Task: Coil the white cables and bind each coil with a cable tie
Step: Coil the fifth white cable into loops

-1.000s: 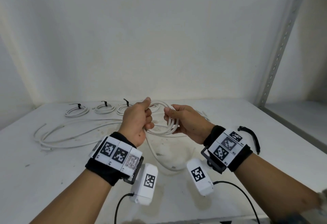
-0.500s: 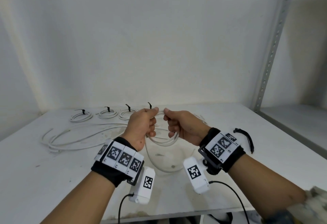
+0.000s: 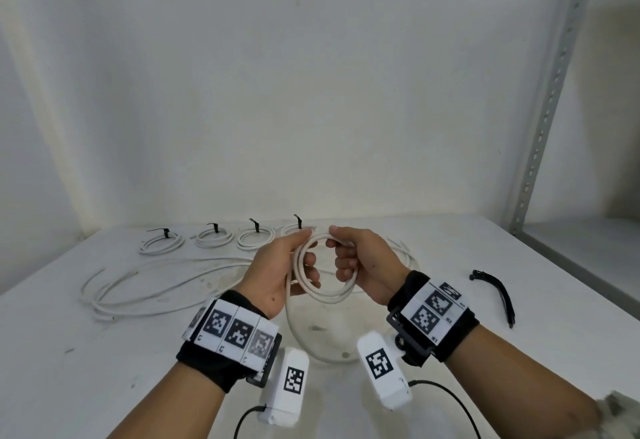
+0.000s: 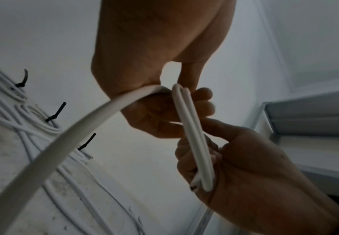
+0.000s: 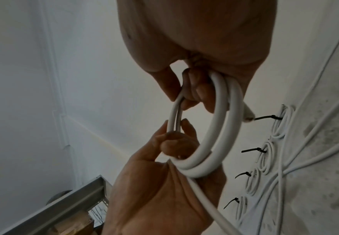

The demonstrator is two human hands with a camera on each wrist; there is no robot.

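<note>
Above the table (image 3: 450, 265), left hand (image 3: 277, 272) and right hand (image 3: 363, 265) grip a two-loop white coil (image 3: 313, 291)

Fourth tied coil (image 3: 292, 230) half behind left hand (image 3: 277, 267); loose cable (image 4: 44, 151) blurred, cut off below

Left hand (image 4: 144, 66) and right hand (image 4: 251, 171) gripping white cable coil (image 4: 195, 139).
</note>
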